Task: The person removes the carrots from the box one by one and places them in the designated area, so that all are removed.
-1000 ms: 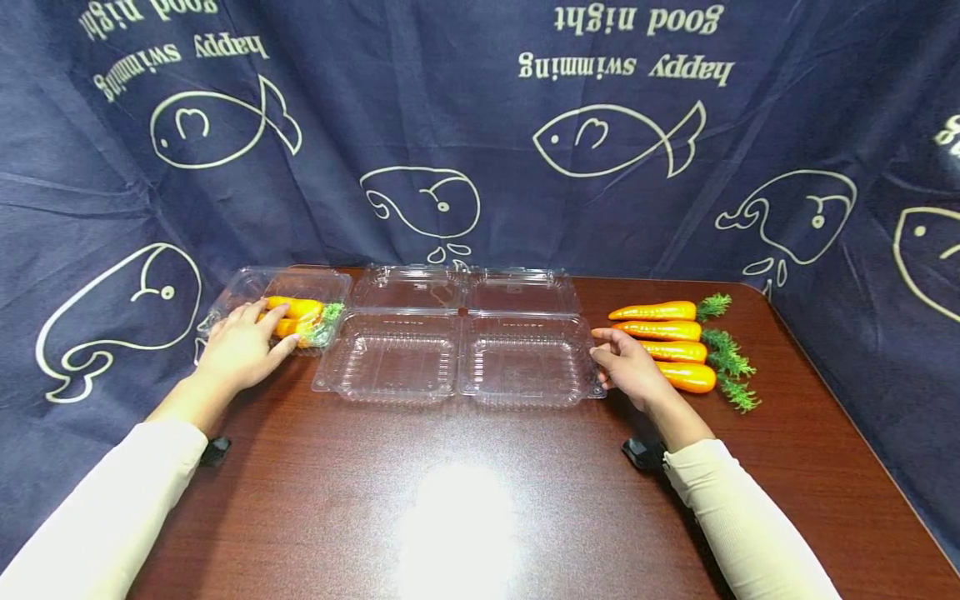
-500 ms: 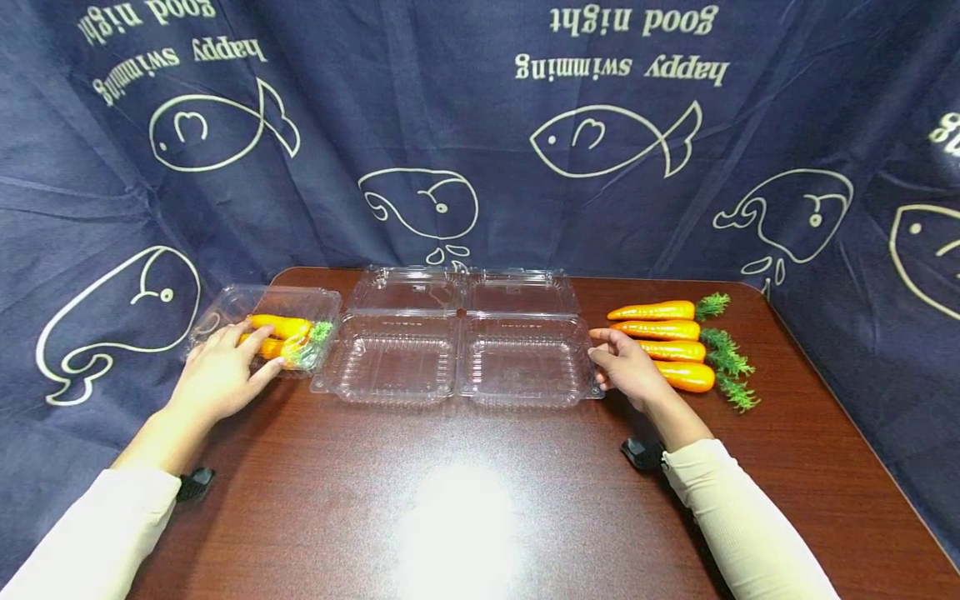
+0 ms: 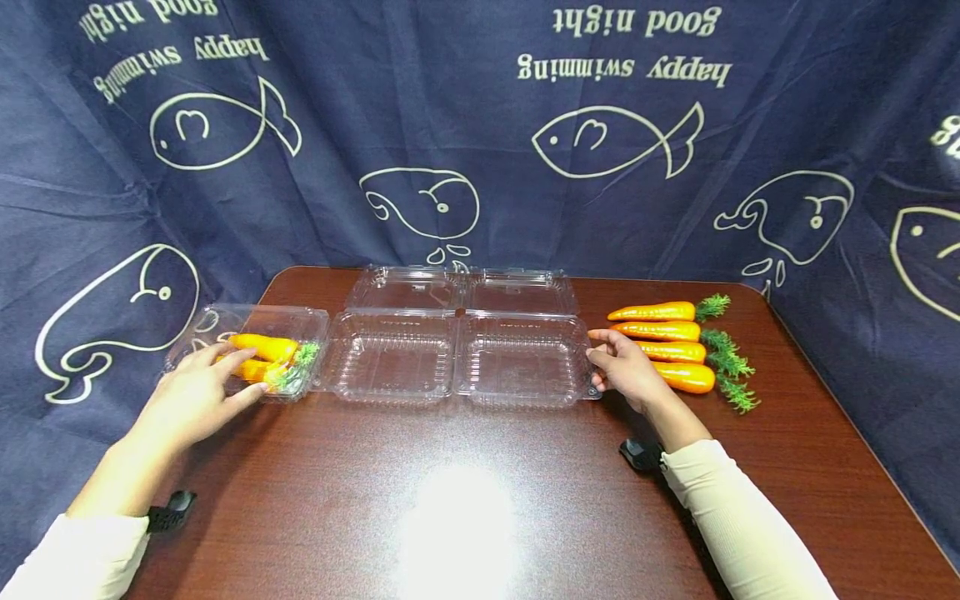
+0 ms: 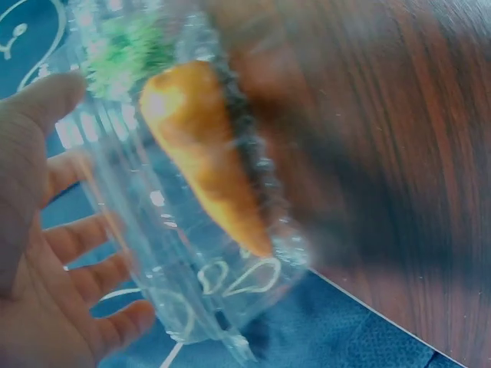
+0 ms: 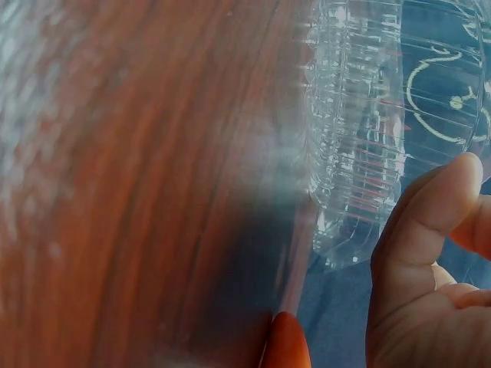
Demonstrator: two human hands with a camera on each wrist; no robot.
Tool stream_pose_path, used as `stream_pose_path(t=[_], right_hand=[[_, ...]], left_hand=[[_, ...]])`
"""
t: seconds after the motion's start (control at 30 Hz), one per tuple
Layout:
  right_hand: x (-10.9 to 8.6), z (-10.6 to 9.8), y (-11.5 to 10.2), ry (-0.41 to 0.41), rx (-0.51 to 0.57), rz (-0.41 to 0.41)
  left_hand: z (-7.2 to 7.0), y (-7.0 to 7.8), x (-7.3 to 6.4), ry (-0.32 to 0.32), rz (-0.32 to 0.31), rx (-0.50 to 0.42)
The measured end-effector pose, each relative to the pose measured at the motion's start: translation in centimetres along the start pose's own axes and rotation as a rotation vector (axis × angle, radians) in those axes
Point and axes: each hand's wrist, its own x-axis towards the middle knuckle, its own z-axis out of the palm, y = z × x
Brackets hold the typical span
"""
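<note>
My left hand [image 3: 193, 398] lies over a lidded clear plastic box [image 3: 303, 321] at the table's left edge, its fingers spread across the top. Inside the box are orange carrots [image 3: 264, 347] with green tops. The left wrist view shows one carrot [image 4: 203, 153] through the plastic, the fingers extended along the box's side. Two clear hinged boxes stand side by side at the middle, their lids folded back: a left one [image 3: 393, 392] and a right one [image 3: 525, 396]. My right hand [image 3: 628, 369] grips the right box's outer edge between thumb and curled fingers; its thumb [image 5: 460, 184] overlaps the rim.
Several more carrots [image 3: 678, 377] with leafy green tops lie in a column right of my right hand, tips pointing left. Behind the brown wooden table [image 3: 337, 517] hangs a dark blue curtain [image 3: 480, 108] printed with fish and whales. A bright light reflection sits on the tabletop.
My left hand has drawn the carrot-filled box toward me and to the left, bringing it level with the middle boxes. Those boxes have shifted slightly left, with my right hand staying at their edge.
</note>
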Motion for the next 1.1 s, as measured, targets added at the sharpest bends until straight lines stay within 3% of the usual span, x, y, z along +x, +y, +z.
stream_pose_path(t=[0.17,0.43,0.63,0.87,0.97,1.1], right_hand=[[0.1,0.2,-0.1,-0.006,0.0,-0.002],[0.2,0.4,-0.1,-0.014,0.017,-0.002],[0.3,0.6,-0.1,-0.031,0.015,-0.008],[0.7,0.8,0.1,-0.045,0.033,-0.019],[0.6,0.9,0.1,-0.043,0.031,-0.019],[0.4,1.0,-0.1,-0.053,0.035,-0.01]], left_hand=[[-0.8,0.4,-0.9,-0.013,-0.017,-0.024],[-1.8,0.8,-1.9,-0.001,0.02,-0.077],[-2.6,0.9,-3.0,-0.039,0.005,-0.089],[-3.9,1.2,-3.3,-0.134,-0.033,-0.076],[-4.1,1.3,-3.1,-0.089,-0.018,-0.084],[-3.4,1.3,-2.7,0.009,0.008,-0.111]])
